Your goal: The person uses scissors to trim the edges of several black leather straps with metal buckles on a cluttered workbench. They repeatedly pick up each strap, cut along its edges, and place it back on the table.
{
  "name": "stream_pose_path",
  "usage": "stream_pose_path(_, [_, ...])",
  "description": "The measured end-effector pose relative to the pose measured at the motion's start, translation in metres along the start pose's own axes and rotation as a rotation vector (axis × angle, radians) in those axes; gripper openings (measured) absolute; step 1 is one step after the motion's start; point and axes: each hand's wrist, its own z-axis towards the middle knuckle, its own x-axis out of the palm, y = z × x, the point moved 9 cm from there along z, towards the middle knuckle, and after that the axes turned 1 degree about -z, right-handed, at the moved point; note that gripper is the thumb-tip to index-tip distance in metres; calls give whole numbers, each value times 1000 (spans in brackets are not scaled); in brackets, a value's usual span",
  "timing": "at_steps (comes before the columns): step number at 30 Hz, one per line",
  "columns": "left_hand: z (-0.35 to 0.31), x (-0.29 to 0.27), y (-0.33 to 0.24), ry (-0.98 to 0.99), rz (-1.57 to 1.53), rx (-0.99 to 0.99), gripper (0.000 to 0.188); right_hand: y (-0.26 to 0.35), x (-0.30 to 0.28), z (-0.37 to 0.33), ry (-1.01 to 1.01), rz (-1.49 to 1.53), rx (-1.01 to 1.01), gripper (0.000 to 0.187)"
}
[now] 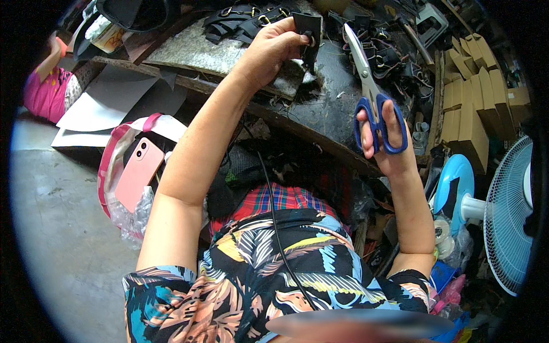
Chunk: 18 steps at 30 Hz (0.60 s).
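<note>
Near the top middle, my left hand [273, 50] is closed on a black leather-like strap piece [309, 26], which has a small metal fitting on it. Blue-handled scissors [363, 71] point up and away in my right hand [394, 143], whose fingers pass through the handle loops. The scissors' blades look closed and stand apart from the strap piece. Just left of my left hand lies a pile of black straps with gold-coloured buckles [231, 23]. More black straps [392, 51] are heaped beyond the scissors, to the right.
The dark worktable [334, 114] carries a worn pale board [194, 48]. Brown cardboard boxes [472, 114] stack at the right, above a blue fan [509, 211]. A pink phone [137, 174] rests on a bag at the left. Another person in pink [47, 94] is at the far left.
</note>
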Motion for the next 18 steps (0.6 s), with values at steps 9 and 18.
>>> stream_pose_path(9, [-25, 17, -39, 181, 336, -20, 35, 18, -14, -26, -30, -332, -152, 21])
stream_pose_path(18, [-46, 11, -60, 16, 1577, 423, 31, 52, -5, -27, -212, -1197, -402, 25])
